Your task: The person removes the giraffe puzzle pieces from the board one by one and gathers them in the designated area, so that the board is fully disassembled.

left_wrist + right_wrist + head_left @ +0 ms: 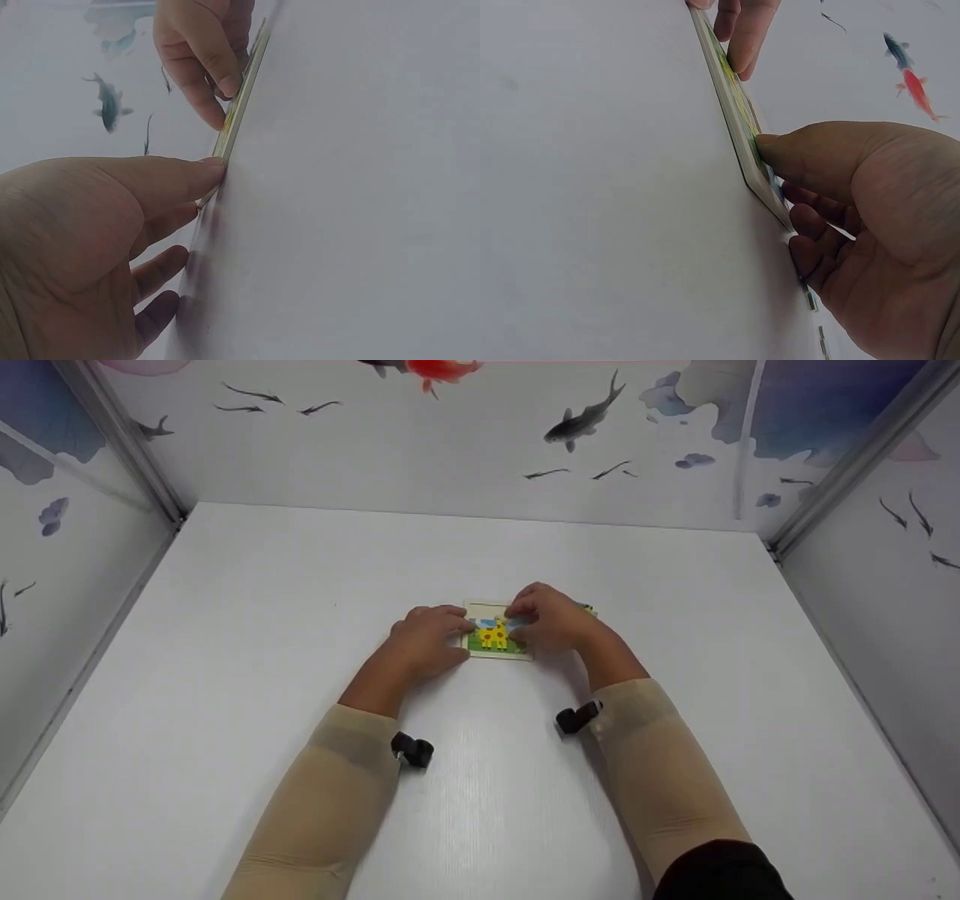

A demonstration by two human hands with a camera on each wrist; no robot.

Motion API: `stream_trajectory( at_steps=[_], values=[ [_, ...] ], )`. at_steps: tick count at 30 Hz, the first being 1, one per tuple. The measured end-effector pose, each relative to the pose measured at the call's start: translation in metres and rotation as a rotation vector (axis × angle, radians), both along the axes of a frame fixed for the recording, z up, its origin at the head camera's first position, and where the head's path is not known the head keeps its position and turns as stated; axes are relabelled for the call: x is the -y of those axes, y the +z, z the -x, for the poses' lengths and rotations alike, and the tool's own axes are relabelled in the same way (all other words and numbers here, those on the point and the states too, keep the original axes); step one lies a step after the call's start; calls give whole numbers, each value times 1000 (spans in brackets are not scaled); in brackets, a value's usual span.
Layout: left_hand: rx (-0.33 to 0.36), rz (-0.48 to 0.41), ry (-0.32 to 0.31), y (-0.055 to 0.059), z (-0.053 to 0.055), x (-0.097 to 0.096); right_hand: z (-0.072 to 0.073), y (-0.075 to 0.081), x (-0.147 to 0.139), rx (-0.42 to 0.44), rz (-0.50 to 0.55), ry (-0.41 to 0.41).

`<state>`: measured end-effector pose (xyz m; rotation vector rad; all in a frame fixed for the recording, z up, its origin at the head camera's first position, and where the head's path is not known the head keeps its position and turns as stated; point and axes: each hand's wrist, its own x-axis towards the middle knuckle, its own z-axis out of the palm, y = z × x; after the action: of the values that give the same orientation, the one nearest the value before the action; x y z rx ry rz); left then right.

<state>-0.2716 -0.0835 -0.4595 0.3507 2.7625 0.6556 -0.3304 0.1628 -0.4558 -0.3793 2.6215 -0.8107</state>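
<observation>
A small wooden jigsaw puzzle board point(501, 658) with a yellow giraffe point(493, 635) on green and blue lies flat on the white table. Its upper part shows bare wood. My left hand point(429, 641) holds the board's left side, the thumb point(196, 178) at the near corner and a fingertip over the edge. Over the right part of the board, my right hand point(553, 619) pinches a bluish puzzle piece point(775, 180) between thumb and fingers; most of that piece is hidden. In the right wrist view the right thumb point(787, 154) touches the picture, with the other fingers curled at the board's side.
More puzzle pieces point(589, 608) lie flat just beyond the right hand, mostly hidden by it. White panels point(465, 457) painted with fish enclose the table point(262, 577) at the back and on both sides.
</observation>
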Motion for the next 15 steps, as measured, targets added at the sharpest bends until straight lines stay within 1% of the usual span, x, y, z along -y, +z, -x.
stream_trajectory(
  at_steps=[4, 11, 15],
  values=[
    [2, 2, 2, 0, -1, -1, 0, 0, 0, 10, -11, -8],
    [0, 9, -9, 2, -2, 0, 3, -2, -1, 9, 22, -5],
    [0, 6, -9, 3, -2, 0, 3, -1, 0, 17, 9, -35]
  ],
)
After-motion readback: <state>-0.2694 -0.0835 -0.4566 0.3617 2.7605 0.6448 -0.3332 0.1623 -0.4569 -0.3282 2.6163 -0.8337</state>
